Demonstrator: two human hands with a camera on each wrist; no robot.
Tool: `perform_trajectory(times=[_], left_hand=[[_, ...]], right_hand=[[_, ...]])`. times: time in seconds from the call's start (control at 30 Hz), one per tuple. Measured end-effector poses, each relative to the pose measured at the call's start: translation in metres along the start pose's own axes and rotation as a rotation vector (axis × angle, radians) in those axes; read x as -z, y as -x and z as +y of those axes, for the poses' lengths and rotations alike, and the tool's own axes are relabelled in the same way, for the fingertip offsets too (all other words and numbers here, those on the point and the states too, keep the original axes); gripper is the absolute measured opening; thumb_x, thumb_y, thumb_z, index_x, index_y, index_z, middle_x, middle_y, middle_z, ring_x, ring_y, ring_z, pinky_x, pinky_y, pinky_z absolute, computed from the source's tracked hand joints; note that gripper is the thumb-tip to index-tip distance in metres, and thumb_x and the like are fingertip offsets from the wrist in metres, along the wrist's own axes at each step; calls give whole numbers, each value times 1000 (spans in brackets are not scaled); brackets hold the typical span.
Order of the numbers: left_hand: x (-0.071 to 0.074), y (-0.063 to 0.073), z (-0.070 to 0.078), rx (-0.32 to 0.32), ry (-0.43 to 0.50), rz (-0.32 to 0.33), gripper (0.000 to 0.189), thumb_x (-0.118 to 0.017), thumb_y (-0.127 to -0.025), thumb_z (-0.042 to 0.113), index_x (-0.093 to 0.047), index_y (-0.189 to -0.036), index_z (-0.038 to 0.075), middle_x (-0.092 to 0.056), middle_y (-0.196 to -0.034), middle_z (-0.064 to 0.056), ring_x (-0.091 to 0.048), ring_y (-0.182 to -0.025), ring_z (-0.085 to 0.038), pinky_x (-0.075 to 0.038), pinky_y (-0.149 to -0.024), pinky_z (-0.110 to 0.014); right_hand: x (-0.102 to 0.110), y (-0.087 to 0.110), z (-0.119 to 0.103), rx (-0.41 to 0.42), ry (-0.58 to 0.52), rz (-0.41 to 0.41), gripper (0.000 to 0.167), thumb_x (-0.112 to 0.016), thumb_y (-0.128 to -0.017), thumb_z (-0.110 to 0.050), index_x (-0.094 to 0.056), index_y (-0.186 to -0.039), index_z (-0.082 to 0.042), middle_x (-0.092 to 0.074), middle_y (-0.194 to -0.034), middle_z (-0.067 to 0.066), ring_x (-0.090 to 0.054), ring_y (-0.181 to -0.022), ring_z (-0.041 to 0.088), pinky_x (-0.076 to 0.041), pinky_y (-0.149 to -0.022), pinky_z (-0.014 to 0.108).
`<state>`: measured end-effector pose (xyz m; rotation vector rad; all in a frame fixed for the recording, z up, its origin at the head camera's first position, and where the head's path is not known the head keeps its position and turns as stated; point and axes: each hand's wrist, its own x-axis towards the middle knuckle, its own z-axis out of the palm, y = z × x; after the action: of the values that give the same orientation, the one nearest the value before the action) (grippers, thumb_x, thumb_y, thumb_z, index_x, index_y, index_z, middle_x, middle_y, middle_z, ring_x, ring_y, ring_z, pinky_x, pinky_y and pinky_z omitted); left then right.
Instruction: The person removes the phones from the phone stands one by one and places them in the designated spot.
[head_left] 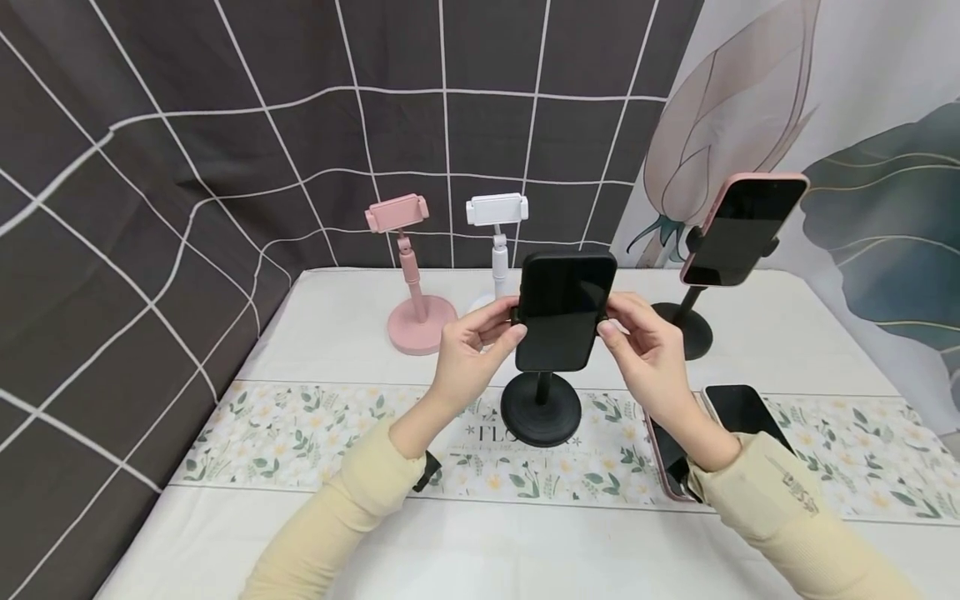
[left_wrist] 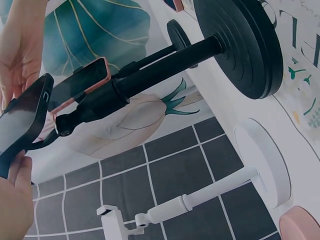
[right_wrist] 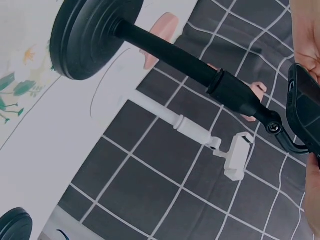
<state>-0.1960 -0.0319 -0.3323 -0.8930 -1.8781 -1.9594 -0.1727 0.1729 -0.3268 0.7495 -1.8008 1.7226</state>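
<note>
The left hand (head_left: 468,354) and right hand (head_left: 652,354) have thumbs and fingers bent in and pinching, one at each side of the phone clamp (head_left: 514,315) that holds a black phone (head_left: 566,312). Whether the fingertips also press the phone's edges is hard to make out; the phone hides most of the clamp, and both wrist views cut off the hands and phone at the frame edge. The phone stands tilted, its dark screen towards the head camera, atop a black stand (head_left: 542,412), whose round base covers part of the lettering on a floral runner (head_left: 315,433).

Just behind, a white stand (head_left: 497,210) is partly hidden by the phone and left hand; the left wrist view shows its base. Beside it is a pink stand (head_left: 408,267). To the right, a second black stand (head_left: 686,329) bears a pink-edged phone (head_left: 750,229). Under the right wrist lie two flat phones (head_left: 746,412), partly covered, the nearer too obscured to read fully. Beside the left cuff a dark object (head_left: 427,472) peeks out, unidentifiable. Grid-patterned cloth (head_left: 480,133) hangs beyond the table (head_left: 337,333).
</note>
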Motion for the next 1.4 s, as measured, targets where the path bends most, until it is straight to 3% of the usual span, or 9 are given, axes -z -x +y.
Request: perform_trajectory(times=[0.2, 0.4, 0.53, 0.7, 0.8, 0.93, 1.1, 1.27, 1.4], left_hand=[[-2, 2, 3, 8, -51, 42, 30, -59, -83, -13, -57, -113, -18, -62, -108, -33, -67, -90, -7, -54, -83, -30], [-6, 2, 7, 22, -116, 85, 25, -61, -85, -7, -60, -109, -16, -65, -103, -31, -67, -90, -39, -55, -82, -32], [-8, 2, 7, 30, -132, 96, 25, -61, -86, -6, -60, -109, -16, -65, -104, -30, -67, -93, -39, -55, -82, -32], [-7, 2, 6, 5, -165, 75, 26, -61, -87, -4, -60, -111, -13, -66, -104, -28, -68, -93, -36, -54, -84, -32], [-2, 0, 4, -91, -279, 16, 27, -61, -89, 2, -59, -113, -10, -68, -98, -24, -69, -89, -32, -54, -84, -31], [9, -8, 2, -363, -631, -81, 39, -45, -100, 29, -60, -105, -7, -68, -85, -15, -67, -79, -22, -54, -73, -29], [18, -25, 0, -694, -958, -115, 52, -25, -103, 39, -57, -86, 1, -60, -70, -5, -57, -58, -16, -46, -52, -25], [22, -38, 1, -814, -1017, -163, 49, -26, -102, 39, -51, -75, 6, -54, -57, 1, -46, -46, -14, -38, -44, -25], [24, -44, 5, -821, -1003, -211, 29, -54, -93, 29, -51, -75, 7, -52, -55, 1, -45, -44, -13, -36, -42, -25]], right_hand=[[-1, 1, -3, -20, 30, -15, 37, -54, -87, 14, -62, -116, -8, -62, -108, -9, -61, -99, 1, -48, -83, 11], [-3, 1, -11, -102, 183, 21, 22, -57, -89, 6, -56, -109, 16, -61, -100, -18, -58, -84, -2, -47, -74, 7], [-4, 1, -16, -137, 239, 23, 24, -54, -87, 13, -55, -110, 17, -59, -96, -21, -54, -79, -2, -45, -69, 7], [-3, 1, -14, -121, 193, 21, 23, -54, -88, 11, -55, -110, 17, -60, -99, -19, -57, -84, -2, -46, -75, 7], [-3, 1, -12, -88, 139, 3, 27, -52, -89, 11, -53, -116, 13, -60, -106, -15, -59, -93, 0, -46, -82, 9], [-7, -6, -18, -21, 141, -9, 41, -48, -90, 10, -43, -131, 6, -53, -124, -10, -54, -110, 4, -43, -92, 13], [-21, -28, -31, 266, 458, 74, 38, -50, -97, -21, -47, -126, 3, -47, -131, 12, -44, -121, 23, -37, -95, 31], [-39, -44, -46, 455, 787, 40, 32, -49, -97, -28, -62, -113, -3, -54, -117, 21, -45, -105, 40, -34, -85, 52], [-53, -47, -52, 405, 987, -31, 29, -56, -92, -24, -61, -114, -4, -56, -115, 19, -44, -102, 41, -36, -75, 55]])
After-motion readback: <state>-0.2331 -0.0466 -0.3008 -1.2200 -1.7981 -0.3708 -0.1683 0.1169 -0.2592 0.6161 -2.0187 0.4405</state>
